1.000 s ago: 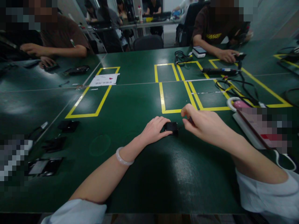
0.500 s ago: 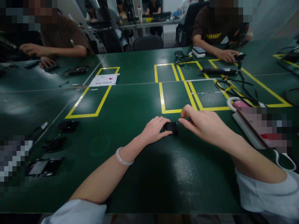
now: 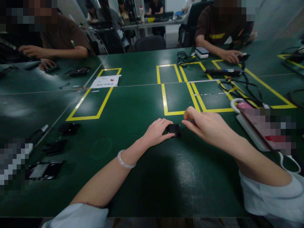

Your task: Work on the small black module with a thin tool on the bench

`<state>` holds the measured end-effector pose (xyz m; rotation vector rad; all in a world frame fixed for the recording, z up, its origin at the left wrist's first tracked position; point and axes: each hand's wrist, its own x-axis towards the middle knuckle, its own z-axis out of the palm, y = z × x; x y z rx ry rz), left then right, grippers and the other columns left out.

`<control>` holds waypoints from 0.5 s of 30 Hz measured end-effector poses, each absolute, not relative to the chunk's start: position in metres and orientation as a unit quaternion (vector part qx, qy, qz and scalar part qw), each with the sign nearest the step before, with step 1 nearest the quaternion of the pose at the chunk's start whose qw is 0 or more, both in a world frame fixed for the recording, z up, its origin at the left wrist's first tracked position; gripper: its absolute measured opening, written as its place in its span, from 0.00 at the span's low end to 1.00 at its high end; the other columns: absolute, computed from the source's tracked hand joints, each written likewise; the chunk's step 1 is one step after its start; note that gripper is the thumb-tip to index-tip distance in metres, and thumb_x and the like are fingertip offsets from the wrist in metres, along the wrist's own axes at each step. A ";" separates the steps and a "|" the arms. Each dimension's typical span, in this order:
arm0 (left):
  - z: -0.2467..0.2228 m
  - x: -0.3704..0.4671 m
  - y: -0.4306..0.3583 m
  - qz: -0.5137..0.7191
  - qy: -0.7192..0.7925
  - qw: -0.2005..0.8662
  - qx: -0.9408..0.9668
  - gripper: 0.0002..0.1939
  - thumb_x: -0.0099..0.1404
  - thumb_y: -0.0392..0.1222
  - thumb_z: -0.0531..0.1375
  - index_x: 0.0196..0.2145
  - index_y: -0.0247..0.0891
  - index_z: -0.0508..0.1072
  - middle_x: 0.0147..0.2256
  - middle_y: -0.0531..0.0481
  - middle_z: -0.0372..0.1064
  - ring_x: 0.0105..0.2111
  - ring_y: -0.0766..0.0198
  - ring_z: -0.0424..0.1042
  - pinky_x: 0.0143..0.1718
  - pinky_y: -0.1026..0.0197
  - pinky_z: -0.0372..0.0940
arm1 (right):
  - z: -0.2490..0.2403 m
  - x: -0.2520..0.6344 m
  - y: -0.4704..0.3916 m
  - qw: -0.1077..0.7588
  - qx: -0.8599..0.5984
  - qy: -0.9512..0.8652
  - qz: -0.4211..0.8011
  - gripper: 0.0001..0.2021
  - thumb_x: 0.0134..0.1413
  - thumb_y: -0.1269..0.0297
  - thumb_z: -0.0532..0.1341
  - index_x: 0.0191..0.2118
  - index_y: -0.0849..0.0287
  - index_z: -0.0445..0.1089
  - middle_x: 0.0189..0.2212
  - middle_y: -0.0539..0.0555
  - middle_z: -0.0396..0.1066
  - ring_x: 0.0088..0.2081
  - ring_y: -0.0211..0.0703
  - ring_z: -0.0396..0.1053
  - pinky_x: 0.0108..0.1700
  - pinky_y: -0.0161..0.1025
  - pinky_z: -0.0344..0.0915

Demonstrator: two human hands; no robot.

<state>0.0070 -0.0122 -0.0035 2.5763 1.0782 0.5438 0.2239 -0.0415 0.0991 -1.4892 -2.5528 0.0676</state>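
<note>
A small black boxy part (image 3: 174, 130) lies on the green table (image 3: 147, 177) in front of me. My left hand (image 3: 158, 132) grips its left side between thumb and fingers. Just to the right of the part is my right hand (image 3: 200, 123), its thumb and fingers curled together in a pinch. A small dark bit shows between those fingers, too little to name. The right fingertips are slightly apart from the black part.
Black parts (image 3: 55, 146) lie at the left. Yellow tape outlines (image 3: 174, 113) and a paper sheet (image 3: 106, 81) are farther back. Cables (image 3: 249, 88), a black tool (image 3: 222, 72) and a pink-and-white object (image 3: 263, 129) sit at the right. People sit across the table.
Both hands and the black part keep nearly the same place. The right fingers have shifted very slightly.
</note>
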 end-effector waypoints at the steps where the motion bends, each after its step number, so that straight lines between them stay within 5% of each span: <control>1: -0.004 0.007 -0.012 0.190 0.375 0.148 0.895 0.20 0.67 0.55 0.55 0.49 0.39 0.65 0.46 0.45 0.68 0.44 0.56 0.66 0.45 0.55 0.62 | 0.099 0.224 -0.041 0.090 -0.503 -0.859 0.025 0.10 0.64 0.58 0.48 0.42 0.57 0.60 0.26 0.51 0.72 0.26 0.43 0.69 0.25 0.36 0.48; 15: -0.004 0.007 -0.012 0.188 0.374 0.145 0.896 0.20 0.67 0.55 0.55 0.49 0.38 0.66 0.46 0.45 0.68 0.44 0.56 0.66 0.45 0.55 0.62 | 0.099 0.225 -0.042 0.093 -0.497 -0.862 0.029 0.08 0.62 0.62 0.48 0.43 0.57 0.59 0.27 0.50 0.71 0.26 0.42 0.69 0.26 0.36 0.49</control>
